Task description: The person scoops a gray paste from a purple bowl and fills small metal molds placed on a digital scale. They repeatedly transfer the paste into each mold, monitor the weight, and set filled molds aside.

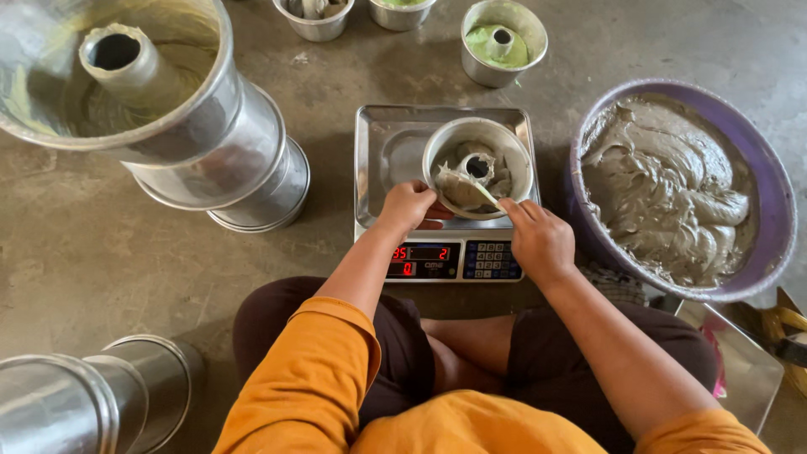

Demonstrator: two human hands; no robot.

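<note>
Filling step: left hand point(407, 205) fingers grip the mould point(478, 166) rim on the scale point(444, 252); right hand point(538, 240) fingers pinch a spatula point(471, 187), spreading batter. Next, I judge, calls for levelling.

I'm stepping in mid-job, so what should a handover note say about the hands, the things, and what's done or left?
Left hand grips the near rim of the small ring mould on the digital scale.
Right hand holds a spatula reaching into the mould.
Done: some grey batter is in this mould; a mould with green batter stands beyond.
Left: the purple bowl at right is full of grey batter; stacked empty moulds wait at left.
</note>
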